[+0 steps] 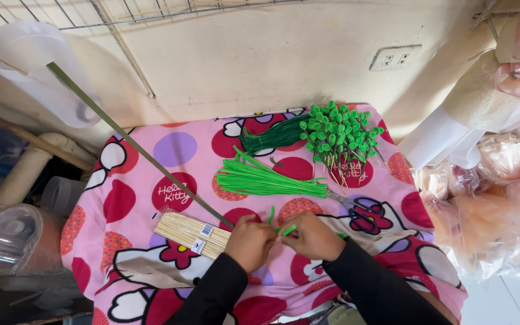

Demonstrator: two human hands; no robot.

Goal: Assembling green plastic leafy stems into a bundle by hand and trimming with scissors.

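both hands, the left hand point(249, 242) and the right hand point(312, 236), are closed around a green pipe cleaner point(288, 230), just below the light green bundle point(265, 180) on the pink cloth point(121, 204); the wooden skewers point(191, 233) touch the left hand.

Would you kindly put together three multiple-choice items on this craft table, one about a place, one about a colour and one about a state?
1. Where does the pack of pale wooden skewers lie?
A. Left of the hands
B. Against the wall socket
C. On the loose green stems

2. What colour is the fuzzy wire piece between the two hands?
A. Red
B. Bright green
C. White

3. How are the left hand and right hand placed?
A. Far apart at the cloth's edges
B. Close together, fingers pinching the wire piece
C. Raised to the wire shelf

Answers: 1 A, the pack rests on the pink patterned cloth just beside the left hand. 2 B, it matches the bundle of bright green fuzzy wires. 3 B, both hands meet over the cloth around the wire.
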